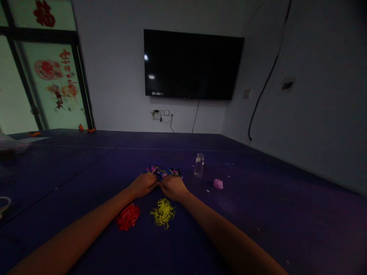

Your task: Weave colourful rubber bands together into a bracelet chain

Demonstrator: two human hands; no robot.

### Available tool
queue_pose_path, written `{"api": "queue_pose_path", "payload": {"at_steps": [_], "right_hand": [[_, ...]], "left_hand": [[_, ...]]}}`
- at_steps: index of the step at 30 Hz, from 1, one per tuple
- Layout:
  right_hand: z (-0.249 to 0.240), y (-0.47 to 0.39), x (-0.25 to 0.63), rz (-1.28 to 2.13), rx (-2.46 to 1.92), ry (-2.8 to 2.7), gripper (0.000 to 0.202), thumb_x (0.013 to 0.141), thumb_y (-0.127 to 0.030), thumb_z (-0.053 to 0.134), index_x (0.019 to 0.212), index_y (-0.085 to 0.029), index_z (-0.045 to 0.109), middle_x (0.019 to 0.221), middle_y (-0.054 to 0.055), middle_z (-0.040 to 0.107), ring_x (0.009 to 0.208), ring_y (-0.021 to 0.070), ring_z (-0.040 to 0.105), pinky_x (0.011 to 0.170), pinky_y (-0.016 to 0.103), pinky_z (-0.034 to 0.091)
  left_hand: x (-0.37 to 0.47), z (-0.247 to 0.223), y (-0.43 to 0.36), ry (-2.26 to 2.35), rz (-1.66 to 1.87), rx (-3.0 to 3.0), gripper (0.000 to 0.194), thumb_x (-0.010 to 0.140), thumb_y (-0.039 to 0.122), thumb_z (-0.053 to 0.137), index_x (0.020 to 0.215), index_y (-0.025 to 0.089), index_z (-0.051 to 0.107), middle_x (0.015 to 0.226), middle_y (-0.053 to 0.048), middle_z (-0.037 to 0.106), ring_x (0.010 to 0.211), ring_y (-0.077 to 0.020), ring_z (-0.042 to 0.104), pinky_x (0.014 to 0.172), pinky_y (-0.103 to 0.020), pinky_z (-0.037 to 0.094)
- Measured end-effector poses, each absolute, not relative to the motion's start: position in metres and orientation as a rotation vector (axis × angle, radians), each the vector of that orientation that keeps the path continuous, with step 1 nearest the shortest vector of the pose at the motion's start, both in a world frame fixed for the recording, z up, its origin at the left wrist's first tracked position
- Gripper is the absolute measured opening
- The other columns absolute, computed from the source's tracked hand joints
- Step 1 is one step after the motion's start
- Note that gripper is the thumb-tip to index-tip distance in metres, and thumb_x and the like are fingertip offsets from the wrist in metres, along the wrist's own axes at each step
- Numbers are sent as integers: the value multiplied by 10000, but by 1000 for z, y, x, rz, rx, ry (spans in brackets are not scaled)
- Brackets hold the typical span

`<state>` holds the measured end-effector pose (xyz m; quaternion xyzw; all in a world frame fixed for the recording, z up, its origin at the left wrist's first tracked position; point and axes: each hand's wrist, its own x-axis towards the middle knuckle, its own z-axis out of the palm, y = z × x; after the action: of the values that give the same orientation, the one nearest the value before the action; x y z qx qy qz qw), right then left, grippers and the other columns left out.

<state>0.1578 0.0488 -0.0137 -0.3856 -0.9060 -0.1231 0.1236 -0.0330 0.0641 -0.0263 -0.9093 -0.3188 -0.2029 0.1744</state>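
Note:
My left hand (145, 185) and my right hand (173, 187) meet at the fingertips, low over the purple tabletop, with curled fingers. What they pinch, if anything, is too small and dark to make out. Just beyond them lies a loose pile of mixed-colour rubber bands (155, 169), pink, blue and dark, partly hidden by the hands. Nearer to me is a heap of red rubber bands (128, 216), beside my left forearm. A heap of yellow rubber bands (163, 213) sits to its right, below my right hand.
To the right of the hands stands a clear glass bottle (198, 165), with a pink lump (218, 184) closer to me. Small white scraps (207, 191) dot the purple surface (86, 172). A white ring-shaped object (5, 205) is at the left edge. A television (193, 65) hangs on the wall.

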Motion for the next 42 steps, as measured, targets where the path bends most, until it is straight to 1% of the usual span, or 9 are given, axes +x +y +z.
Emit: {"api": "queue_pose_path", "payload": {"at_steps": [9, 15, 20, 32, 36, 42], "right_hand": [[-12, 48, 157, -363, -1127, -2647, 285, 929, -260, 402, 914, -130, 655, 957, 123, 680, 923, 207, 624, 779, 278, 443], [-11, 47, 157, -374, -1150, -2645, 294, 928, -271, 396, 913, -130, 654, 954, 132, 681, 908, 210, 627, 758, 278, 450], [-11, 47, 156, -380, -1155, -2653, 328, 939, -275, 363, 927, -127, 655, 949, 132, 684, 914, 217, 625, 771, 287, 454], [-9, 45, 156, -346, -1166, -2653, 311, 941, -284, 383, 926, -132, 653, 959, 130, 683, 925, 211, 624, 774, 276, 448], [-10, 46, 157, -348, -1156, -2650, 330, 950, -298, 369, 932, -132, 654, 967, 130, 683, 929, 215, 625, 787, 281, 445], [-9, 45, 157, -319, -1154, -2650, 292, 935, -268, 399, 922, -130, 656, 963, 127, 683, 928, 202, 622, 787, 264, 436]], "left_hand": [[-33, -26, 64, -913, -572, -2584, 430, 1000, 377, 258, 732, 172, 525, 704, -45, 567, 676, -171, 528, 637, -275, 409], [-33, -25, 63, -933, -558, -2597, 398, 996, 358, 295, 724, 174, 522, 708, -42, 565, 679, -170, 528, 653, -278, 405], [-33, -27, 65, -944, -556, -2595, 386, 994, 357, 311, 736, 172, 530, 719, -45, 567, 704, -176, 531, 668, -276, 403], [-33, -25, 64, -958, -549, -2586, 424, 1000, 377, 272, 732, 170, 527, 720, -50, 575, 691, -174, 533, 644, -274, 405], [-33, -25, 64, -965, -559, -2608, 404, 998, 369, 285, 740, 172, 526, 733, -53, 575, 705, -178, 541, 653, -281, 410], [-34, -27, 65, -976, -564, -2622, 380, 995, 359, 303, 760, 170, 534, 758, -53, 576, 733, -178, 547, 683, -283, 421]]}}
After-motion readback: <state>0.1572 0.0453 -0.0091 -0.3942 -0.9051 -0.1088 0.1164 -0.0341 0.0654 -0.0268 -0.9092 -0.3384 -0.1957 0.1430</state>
